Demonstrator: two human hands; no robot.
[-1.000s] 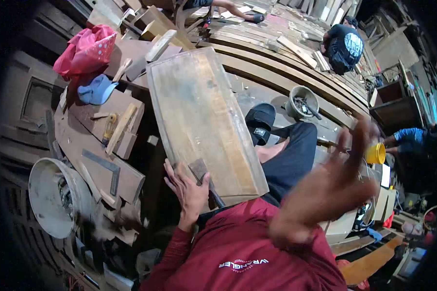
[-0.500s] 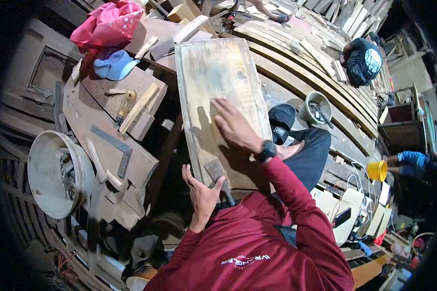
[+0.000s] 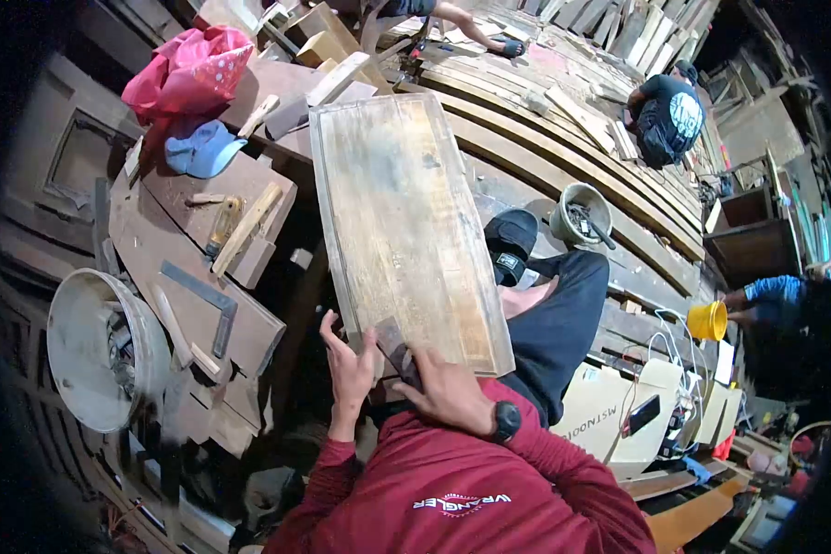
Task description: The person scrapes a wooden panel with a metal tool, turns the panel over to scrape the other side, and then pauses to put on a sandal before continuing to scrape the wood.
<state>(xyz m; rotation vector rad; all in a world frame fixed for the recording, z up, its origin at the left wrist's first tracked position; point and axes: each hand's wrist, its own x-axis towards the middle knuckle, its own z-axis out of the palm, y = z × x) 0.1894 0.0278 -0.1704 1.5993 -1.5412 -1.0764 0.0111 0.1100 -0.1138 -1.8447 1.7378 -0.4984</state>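
A wooden panel [image 3: 406, 212] with a raised border lies lengthwise before me, its near end at my lap. Darker stains mark its upper half. My right hand [image 3: 451, 392] is down at this near end, its fingers closed around a wide flat-bladed chisel [image 3: 392, 340]. The blade rests over the panel's lower left corner, while the fingers partly hide the handle. Close beside that corner, my left hand [image 3: 349, 374] has its fingers apart and holds nothing; its thumb is near the blade.
On the left bench are a metal square [image 3: 203, 300], a wooden-handled tool [image 3: 223, 226], a blue cap [image 3: 203, 150] and a pink bag [image 3: 189, 74]. A large bucket [image 3: 106, 351] stands lower left. A small bucket [image 3: 582, 214] is to the right. Other people [image 3: 669, 115] are farther off.
My right hand has moved from the panel's middle down to its near end and taken hold of the chisel. My left hand stays open beside the corner. The view has shifted slightly.
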